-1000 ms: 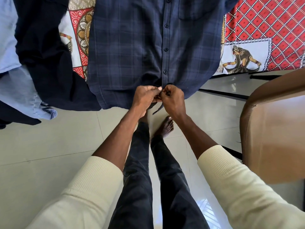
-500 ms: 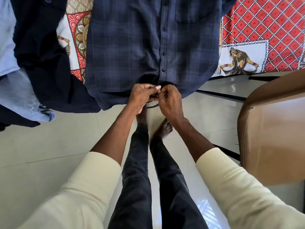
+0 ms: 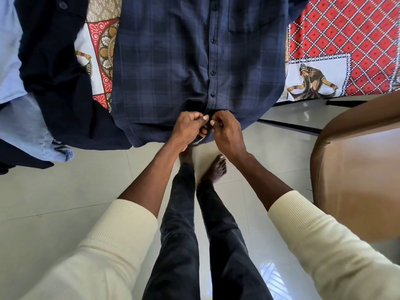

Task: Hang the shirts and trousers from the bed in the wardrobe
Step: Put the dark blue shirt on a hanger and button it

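Observation:
A dark blue checked shirt [image 3: 173,68] lies spread on the bed, its hem hanging over the bed's near edge and its button row running down the middle. My left hand [image 3: 187,127] and my right hand [image 3: 226,132] meet at the bottom of the button placket, each pinching one side of the shirt's hem. A plain navy garment [image 3: 56,83] lies to the left of it, and a light blue garment [image 3: 19,118] lies further left, partly under the navy one.
The bed carries a red, white and brown patterned sheet [image 3: 346,46]. A brown chair or piece of furniture [image 3: 357,165] stands close on my right. Pale floor tiles [image 3: 65,180] lie below, with my legs and bare feet in the middle.
Both hands stay at the shirt's lowest placket. The fingertips have parted slightly and the hem between them has shifted a little.

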### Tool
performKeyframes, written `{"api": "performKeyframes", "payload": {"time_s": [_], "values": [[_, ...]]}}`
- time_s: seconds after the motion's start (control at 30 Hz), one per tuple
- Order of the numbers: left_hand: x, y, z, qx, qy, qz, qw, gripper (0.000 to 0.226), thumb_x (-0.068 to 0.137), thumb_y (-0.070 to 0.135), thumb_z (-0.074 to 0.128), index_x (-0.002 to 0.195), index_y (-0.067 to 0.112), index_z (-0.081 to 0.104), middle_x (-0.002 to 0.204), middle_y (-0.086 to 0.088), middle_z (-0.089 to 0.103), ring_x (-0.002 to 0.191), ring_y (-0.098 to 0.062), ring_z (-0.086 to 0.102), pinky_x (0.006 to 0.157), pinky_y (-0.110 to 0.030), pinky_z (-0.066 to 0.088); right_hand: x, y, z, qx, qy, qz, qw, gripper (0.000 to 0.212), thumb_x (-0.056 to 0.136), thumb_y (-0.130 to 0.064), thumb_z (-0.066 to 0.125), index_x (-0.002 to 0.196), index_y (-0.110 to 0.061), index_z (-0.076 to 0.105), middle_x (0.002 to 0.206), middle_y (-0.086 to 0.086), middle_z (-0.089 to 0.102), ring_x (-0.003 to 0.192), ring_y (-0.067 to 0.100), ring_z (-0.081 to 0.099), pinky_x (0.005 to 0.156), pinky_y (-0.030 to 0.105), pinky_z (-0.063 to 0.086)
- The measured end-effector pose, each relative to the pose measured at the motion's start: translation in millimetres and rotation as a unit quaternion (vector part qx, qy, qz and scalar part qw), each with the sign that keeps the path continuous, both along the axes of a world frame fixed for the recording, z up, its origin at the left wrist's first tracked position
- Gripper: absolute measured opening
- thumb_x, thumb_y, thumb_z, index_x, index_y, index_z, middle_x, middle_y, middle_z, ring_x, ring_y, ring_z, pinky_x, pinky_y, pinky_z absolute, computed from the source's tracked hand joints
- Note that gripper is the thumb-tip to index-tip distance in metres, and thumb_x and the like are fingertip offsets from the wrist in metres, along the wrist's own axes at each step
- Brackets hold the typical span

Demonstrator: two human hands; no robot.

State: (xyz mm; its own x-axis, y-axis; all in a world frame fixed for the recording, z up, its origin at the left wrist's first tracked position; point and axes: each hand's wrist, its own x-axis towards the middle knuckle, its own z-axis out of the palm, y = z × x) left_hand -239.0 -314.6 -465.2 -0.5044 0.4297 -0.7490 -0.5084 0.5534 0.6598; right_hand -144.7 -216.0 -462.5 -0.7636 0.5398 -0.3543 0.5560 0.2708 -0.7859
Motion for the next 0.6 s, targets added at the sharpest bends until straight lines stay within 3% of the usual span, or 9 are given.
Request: {"api": "performKeyframes", "payload": {"time_s": [0.13, 0.23, 0.3, 0.43, 0.5, 0.6], "values": [[-10.5, 1.0, 2.0, -0.017, -0.029, -0.073, 0.997, 0.035, 0.102, 0.018, 0.052, 0.068, 0.010, 0.053, 0.055, -0.003, 0.047, 0.045, -0.011, 0.043, 0.045, -0.022, 0.037, 3.3, 9.1, 0.4, -0.005, 0.017, 0.040, 0.999, 0.016, 0.084, 0.007, 0.053, 0.089, -0.003, 0.064, 0.085, 0.001, 0.060, 0.077, 0.010, 0.052, 0.067, 0.016, 0.042], [-17.6, 0.7, 0.1, -0.018, -0.130, -0.053, 0.990, 0.029, 0.102, 0.016, 0.050, 0.074, 0.009, 0.053, 0.058, -0.003, 0.042, 0.046, -0.013, 0.037, 0.043, -0.026, 0.036, -1.3, 17.8, 2.8, -0.040, -0.007, 0.061, 0.997, 0.014, 0.086, 0.004, 0.058, 0.093, -0.004, 0.067, 0.089, 0.001, 0.064, 0.081, 0.012, 0.056, 0.071, 0.018, 0.044], [-22.3, 3.4, -0.3, -0.046, -0.139, -0.062, 0.987, 0.026, 0.100, 0.016, 0.054, 0.076, 0.008, 0.057, 0.058, -0.004, 0.045, 0.045, -0.014, 0.040, 0.044, -0.026, 0.040, -3.5, 21.8, 0.4, -0.039, -0.031, 0.078, 0.996, 0.011, 0.088, 0.001, 0.059, 0.094, -0.003, 0.068, 0.093, 0.003, 0.066, 0.084, 0.011, 0.056, 0.073, 0.016, 0.042], [-33.7, 7.2, -11.2, -0.158, 0.047, -0.070, 0.984, 0.030, 0.095, 0.021, 0.058, 0.067, 0.011, 0.061, 0.064, -0.007, 0.059, 0.052, -0.020, 0.052, 0.049, -0.033, 0.049, -4.6, 33.9, -7.2, -0.035, -0.108, 0.009, 0.993, 0.015, 0.089, 0.001, 0.054, 0.088, -0.004, 0.069, 0.088, 0.002, 0.067, 0.081, 0.016, 0.059, 0.075, 0.029, 0.048], [-45.4, 10.7, -7.3, -0.186, 0.147, -0.042, 0.971, 0.034, 0.094, 0.026, 0.057, 0.061, 0.015, 0.058, 0.064, -0.008, 0.062, 0.058, -0.026, 0.058, 0.056, -0.042, 0.050, -12.6, 43.7, 1.1, -0.058, -0.100, -0.059, 0.992, 0.014, 0.093, -0.011, 0.059, 0.084, -0.007, 0.068, 0.080, 0.002, 0.068, 0.075, 0.017, 0.062, 0.069, 0.030, 0.051], [-70.9, 27.4, 8.3, -0.189, 0.275, -0.075, 0.940, 0.024, 0.096, 0.018, 0.053, 0.073, 0.016, 0.060, 0.075, -0.003, 0.064, 0.071, -0.022, 0.058, 0.061, -0.033, 0.040, -41.4, 67.3, 21.1, -0.083, -0.045, -0.142, 0.985, 0.019, 0.096, -0.024, 0.059, 0.086, -0.009, 0.067, 0.076, 0.004, 0.067, 0.070, 0.016, 0.063, 0.061, 0.022, 0.053]]}}
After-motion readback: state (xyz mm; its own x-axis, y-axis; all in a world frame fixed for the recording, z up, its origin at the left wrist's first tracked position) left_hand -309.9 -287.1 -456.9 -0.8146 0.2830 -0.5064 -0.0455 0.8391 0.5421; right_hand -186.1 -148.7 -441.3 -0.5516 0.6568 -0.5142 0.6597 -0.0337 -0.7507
